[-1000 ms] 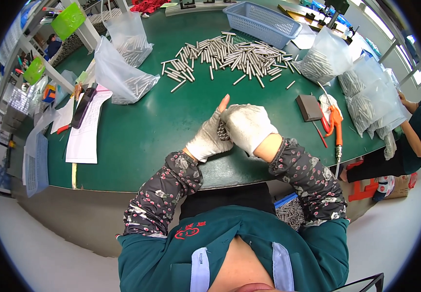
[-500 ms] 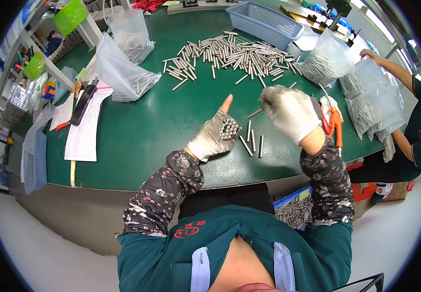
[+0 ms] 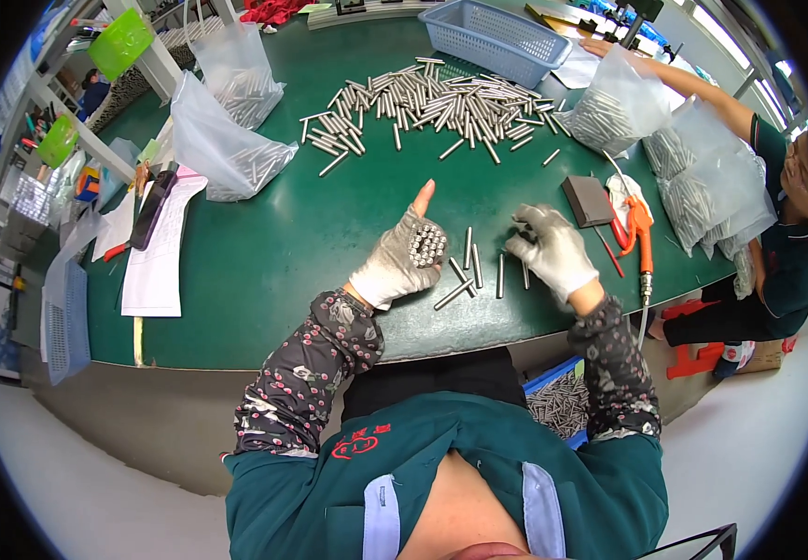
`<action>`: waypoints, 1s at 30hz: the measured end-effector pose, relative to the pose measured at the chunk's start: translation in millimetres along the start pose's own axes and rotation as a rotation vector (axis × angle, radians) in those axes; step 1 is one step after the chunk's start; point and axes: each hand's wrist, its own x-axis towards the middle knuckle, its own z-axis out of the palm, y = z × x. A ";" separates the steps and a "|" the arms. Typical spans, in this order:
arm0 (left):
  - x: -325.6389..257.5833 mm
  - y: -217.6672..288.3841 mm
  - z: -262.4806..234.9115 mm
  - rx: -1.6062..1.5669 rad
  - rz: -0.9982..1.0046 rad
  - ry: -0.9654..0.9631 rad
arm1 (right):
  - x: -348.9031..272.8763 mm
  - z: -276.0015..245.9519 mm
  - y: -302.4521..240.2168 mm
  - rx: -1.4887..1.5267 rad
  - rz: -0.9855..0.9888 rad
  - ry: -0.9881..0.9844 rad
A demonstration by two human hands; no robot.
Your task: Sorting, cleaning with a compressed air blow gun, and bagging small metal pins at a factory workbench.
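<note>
My left hand (image 3: 400, 263), in a worn white glove, is closed around a bundle of short metal pins (image 3: 428, 245). Their round ends face up and the thumb sticks out. My right hand (image 3: 553, 250), also gloved, hovers low over the table to the right, its fingers bent and apart with no pin visible between them. Just below its fingertips is a single metal pin (image 3: 525, 274). Several loose pins (image 3: 477, 267) lie between my hands, one crossing another. Farther back spreads a large heap of the same pins (image 3: 460, 105) on the green table (image 3: 264, 280).
Clear bags of pins (image 3: 227, 149) stand at the left, others (image 3: 703, 187) at the right beside a co-worker (image 3: 782, 215). A blue basket (image 3: 493, 42) sits at the back. Near my right hand are a dark block (image 3: 588, 201) and an orange air gun (image 3: 639, 229). Papers (image 3: 157, 271) lie left.
My right hand has come down and nearer; the pin it held is no longer in its fingers. More loose pins lie between my hands. The co-worker's arm now reaches toward the table's back.
</note>
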 end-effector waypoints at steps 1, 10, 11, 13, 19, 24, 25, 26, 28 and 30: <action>0.1 0.4 0.8 -0.001 0.009 -0.003 | -8.4 -2.0 -1.4 0.015 -0.025 0.129; -2.1 -0.6 -1.5 -0.027 -0.024 -0.019 | -43.5 30.2 -27.2 -0.230 -0.009 -0.024; -0.3 -2.1 -1.5 -0.036 0.002 -0.012 | -43.6 21.3 -35.6 -0.262 -0.071 0.007; 0.8 -0.9 -0.8 -0.016 -0.009 -0.009 | -43.1 7.7 -52.0 -0.180 -0.221 0.063; 0.7 -0.1 -0.4 0.009 -0.009 -0.005 | -29.1 16.0 -57.3 -0.278 -0.476 0.001; 0.9 3.7 0.2 -0.070 -0.043 -0.035 | -22.5 23.0 -50.9 -0.333 -0.517 -0.034; 0.3 3.3 -0.3 -0.042 -0.041 -0.030 | -21.6 21.3 -52.8 -0.332 -0.519 -0.035; -0.1 3.1 -0.8 -0.013 -0.039 -0.026 | -20.8 17.4 -56.1 -0.320 -0.511 -0.039; 0.1 4.3 -1.5 -0.006 -0.042 -0.033 | -18.3 12.7 -59.1 -0.308 -0.503 -0.043; 0.6 4.1 -1.1 0.001 -0.043 -0.043 | -15.1 9.3 -60.1 -0.224 -0.424 0.022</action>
